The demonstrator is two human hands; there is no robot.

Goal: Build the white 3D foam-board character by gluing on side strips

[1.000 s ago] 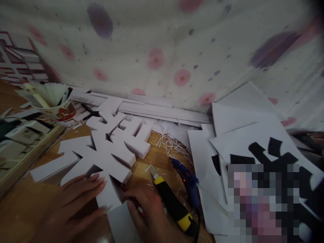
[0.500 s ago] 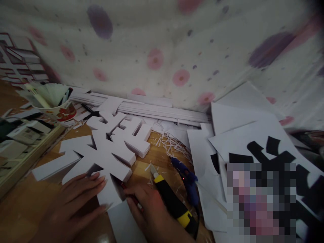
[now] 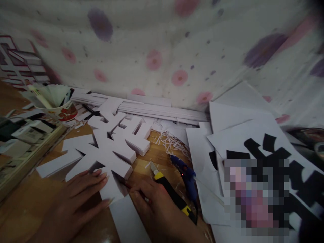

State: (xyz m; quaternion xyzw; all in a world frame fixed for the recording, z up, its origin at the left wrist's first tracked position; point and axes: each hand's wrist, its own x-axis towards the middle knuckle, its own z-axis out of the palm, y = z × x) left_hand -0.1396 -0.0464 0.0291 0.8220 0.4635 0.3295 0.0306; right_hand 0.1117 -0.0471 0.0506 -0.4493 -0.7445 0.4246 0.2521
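A thick white foam-board character [image 3: 108, 152] lies face up on the wooden table, its cut edges showing as deep sides. My left hand [image 3: 83, 192] rests across its lower left part, fingers stretched out over the surface. Pinched in my right hand [image 3: 152, 202] is a slim dark-red pencil [image 3: 125, 182], its point inside the narrow gap at the character's lower right; the tip itself is hard to make out. A white strip of board [image 3: 129, 216] sits just below, between the two hands. Beside my right hand lies a yellow-and-black utility knife [image 3: 172, 192] with its blade out.
A blue glue gun [image 3: 186, 177] with a lit red light lies right of the knife. Thin white offcuts [image 3: 168, 143] are scattered behind it. White sheets with black shapes [image 3: 235, 135] cover the right. A paper cup of tools [image 3: 65, 113] and a power strip [image 3: 32, 152] stand left.
My right hand has shifted slightly right with the pencil, whose tip has drawn a little down the gap. My left hand stays on the character. The view has moved slightly.
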